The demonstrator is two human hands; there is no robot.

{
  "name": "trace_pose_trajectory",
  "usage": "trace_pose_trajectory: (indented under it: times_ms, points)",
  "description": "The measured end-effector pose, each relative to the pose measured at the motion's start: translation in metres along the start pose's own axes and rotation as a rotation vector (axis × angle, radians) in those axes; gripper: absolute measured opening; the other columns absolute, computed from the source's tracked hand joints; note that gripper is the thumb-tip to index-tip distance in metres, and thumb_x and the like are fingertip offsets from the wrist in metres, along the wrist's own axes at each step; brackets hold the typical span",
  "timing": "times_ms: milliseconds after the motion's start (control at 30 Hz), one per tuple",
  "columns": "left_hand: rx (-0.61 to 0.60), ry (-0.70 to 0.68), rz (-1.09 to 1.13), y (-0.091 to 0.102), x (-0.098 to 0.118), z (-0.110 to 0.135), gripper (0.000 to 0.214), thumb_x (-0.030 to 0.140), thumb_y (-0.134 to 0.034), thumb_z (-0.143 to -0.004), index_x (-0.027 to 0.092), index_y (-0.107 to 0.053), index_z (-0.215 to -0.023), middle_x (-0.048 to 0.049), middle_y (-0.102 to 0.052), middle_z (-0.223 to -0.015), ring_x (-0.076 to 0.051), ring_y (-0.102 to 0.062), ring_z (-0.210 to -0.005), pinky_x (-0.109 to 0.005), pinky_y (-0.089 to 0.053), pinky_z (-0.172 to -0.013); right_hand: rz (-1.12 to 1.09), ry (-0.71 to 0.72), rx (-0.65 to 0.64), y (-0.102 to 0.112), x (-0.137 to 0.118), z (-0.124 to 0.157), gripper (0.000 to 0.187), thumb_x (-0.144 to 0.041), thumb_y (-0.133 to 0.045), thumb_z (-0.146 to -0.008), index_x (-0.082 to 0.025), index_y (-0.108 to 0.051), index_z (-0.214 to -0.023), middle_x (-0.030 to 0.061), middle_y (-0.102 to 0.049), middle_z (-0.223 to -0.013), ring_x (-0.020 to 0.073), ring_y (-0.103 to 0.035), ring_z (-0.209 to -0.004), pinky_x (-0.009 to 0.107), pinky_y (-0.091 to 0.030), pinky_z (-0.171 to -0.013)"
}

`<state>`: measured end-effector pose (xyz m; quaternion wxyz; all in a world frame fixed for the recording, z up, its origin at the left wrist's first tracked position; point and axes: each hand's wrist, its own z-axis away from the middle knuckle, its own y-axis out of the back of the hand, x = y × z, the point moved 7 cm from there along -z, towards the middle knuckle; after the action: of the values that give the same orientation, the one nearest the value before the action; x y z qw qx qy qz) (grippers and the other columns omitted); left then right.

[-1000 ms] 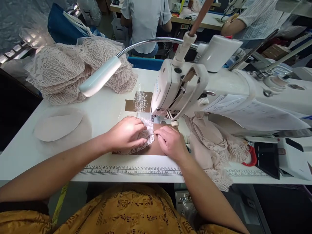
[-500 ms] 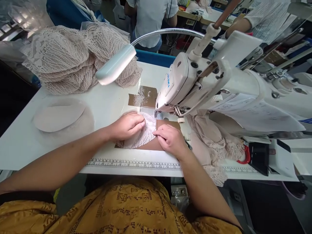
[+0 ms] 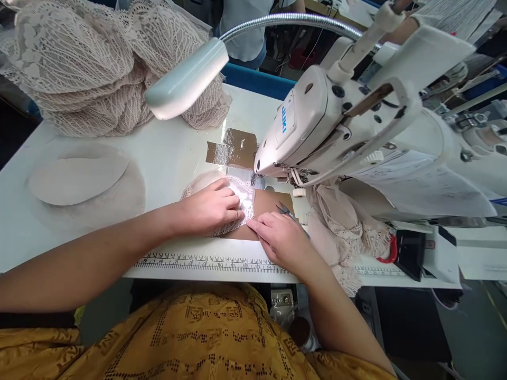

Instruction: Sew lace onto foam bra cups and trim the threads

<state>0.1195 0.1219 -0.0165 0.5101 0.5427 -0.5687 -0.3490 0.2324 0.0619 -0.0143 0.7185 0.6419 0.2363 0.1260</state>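
Compared with half a second ago, the person's left hand has loosened from a bunched grip and now lies flatter, and the dark-bladed thread snips show more fully beyond the right hand. The pale pink, curved piece of lace fabric lies on the smooth brown sheet on the white surface, its straight right edge running up to the needle area of the white sewing machine. The lace is beneath the left fingers, and its lower right corner is at the right fingertips. The left fingers are slightly bent and a little apart, resting on top of the lace. The right index finger and thumb are close together at that corner, the others curled; whether they pinch the lace or only touch it, I cannot tell.
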Motion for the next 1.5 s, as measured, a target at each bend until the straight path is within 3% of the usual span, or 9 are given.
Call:
trace_pose_trajectory:
  times_ms: [500, 800, 933, 1033, 1167, 1333, 1500]
  points:
    - [-0.083, 0.023, -0.073, -0.006, 0.007, -0.002, 0.035, 0.020, -0.039, -0.096, 0.021, -0.067, -0.118, -0.0064, -0.060, -0.079, -0.021, -0.052, -0.077, -0.050, -0.031, -0.098, -0.065, -0.032, 0.115, -0.006, 0.001, 0.007, 0.038, -0.004, -0.046, -0.086, -0.017, -0.062, -0.117, 0.0062, -0.065, -0.089, 0.0208, -0.052, -0.083, 0.033, -0.035, -0.069]
    - [-0.056, -0.013, -0.076, -0.007, 0.011, -0.002, 0.034, 0.017, -0.042, -0.094, 0.020, -0.066, -0.118, -0.0065, -0.061, -0.077, -0.022, -0.053, -0.078, -0.052, -0.031, -0.097, -0.126, -0.011, 0.173, -0.007, 0.006, 0.009, 0.037, -0.005, -0.047, -0.085, -0.018, -0.064, -0.116, 0.0060, -0.065, -0.088, 0.0209, -0.055, -0.083, 0.033, -0.038, -0.070]
    - [-0.037, -0.015, -0.084, -0.007, 0.011, -0.002, 0.033, 0.019, -0.044, -0.094, 0.020, -0.067, -0.117, -0.0064, -0.060, -0.077, -0.022, -0.054, -0.078, -0.051, -0.033, -0.097, -0.233, -0.013, 0.261, -0.005, 0.012, 0.012, 0.035, -0.006, -0.046, -0.085, -0.018, -0.063, -0.113, 0.0068, -0.067, -0.094, 0.0210, -0.059, -0.087, 0.034, -0.044, -0.076]
    - [-0.015, -0.015, -0.075, -0.005, 0.011, -0.003, 0.032, 0.020, -0.045, -0.095, 0.020, -0.067, -0.119, -0.0102, -0.065, -0.092, -0.024, -0.057, -0.091, -0.051, -0.034, -0.098, -0.283, -0.052, 0.319, -0.003, 0.017, 0.012, 0.037, -0.006, -0.043, -0.086, -0.017, -0.062, -0.115, 0.0077, -0.067, -0.098, 0.0203, -0.060, -0.089, 0.033, -0.046, -0.079]
    - [0.026, -0.041, -0.020, -0.002, 0.012, -0.004, 0.030, 0.020, -0.044, -0.096, 0.017, -0.068, -0.114, -0.0135, -0.061, -0.127, -0.028, -0.052, -0.118, -0.048, -0.035, -0.102, -0.196, -0.094, 0.261, -0.005, 0.016, 0.006, 0.035, -0.007, -0.045, -0.087, -0.015, -0.064, -0.115, 0.0086, -0.066, -0.096, 0.0205, -0.059, -0.085, 0.032, -0.045, -0.074]
    - [0.025, -0.030, 0.023, -0.005, 0.010, -0.004, 0.033, 0.018, -0.042, -0.095, 0.014, -0.066, -0.117, -0.0133, -0.062, -0.128, -0.026, -0.059, -0.103, -0.040, -0.047, -0.087, -0.060, -0.107, 0.202, -0.006, 0.011, 0.000, 0.031, -0.008, -0.044, -0.088, -0.014, -0.067, -0.109, 0.0086, -0.063, -0.088, 0.0203, -0.056, -0.079, 0.030, -0.042, -0.069]
    - [0.038, 0.053, -0.031, -0.003, 0.005, -0.006, 0.042, 0.020, -0.043, -0.092, 0.007, -0.056, -0.130, -0.0177, -0.060, -0.129, -0.026, -0.060, -0.092, -0.039, -0.050, -0.077, -0.014, -0.108, 0.212, -0.007, 0.010, 0.001, 0.031, -0.008, -0.043, -0.088, -0.014, -0.068, -0.105, 0.0083, -0.062, -0.088, 0.0195, -0.054, -0.077, 0.029, -0.039, -0.069]
